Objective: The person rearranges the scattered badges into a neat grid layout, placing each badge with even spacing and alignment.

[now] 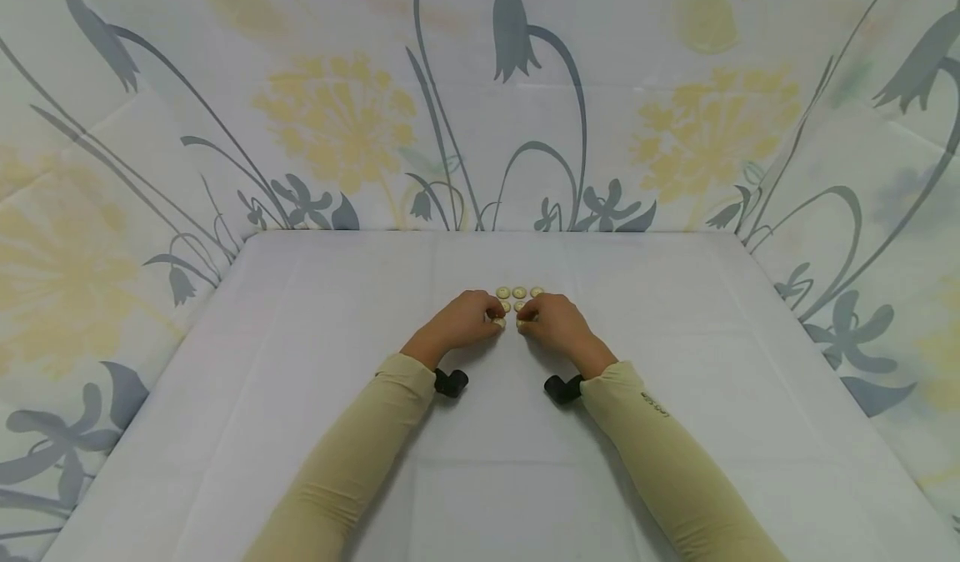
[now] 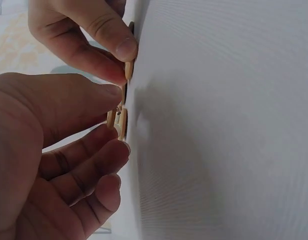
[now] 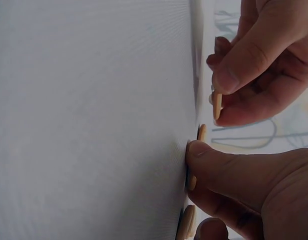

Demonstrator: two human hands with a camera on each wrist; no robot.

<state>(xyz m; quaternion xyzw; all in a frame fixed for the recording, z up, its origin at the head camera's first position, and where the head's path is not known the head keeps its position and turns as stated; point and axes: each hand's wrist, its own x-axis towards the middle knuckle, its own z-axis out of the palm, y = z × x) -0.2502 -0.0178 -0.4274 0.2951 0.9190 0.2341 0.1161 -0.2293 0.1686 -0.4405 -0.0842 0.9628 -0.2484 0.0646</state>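
Small round wooden discs lie in close rows on the white-covered table (image 1: 517, 495). Three form the far row, with a middle disc (image 1: 519, 293); my fingers partly hide the nearer ones. My left hand (image 1: 467, 318) pinches one wooden disc (image 2: 111, 118) between thumb and fingers, held on edge and slightly off the cloth in the right wrist view. Just across from it, my right hand (image 1: 558, 324) pinches another disc (image 3: 193, 181) by its edge, down at the cloth. A further disc (image 3: 187, 222) lies beside the right fingers. Markings on the discs are too small to read.
A floral cloth wall (image 1: 480, 128) rises behind the table's far edge and along both sides. Black wrist-worn cameras (image 1: 452, 383) stick out inward from both sleeves, low over the table.
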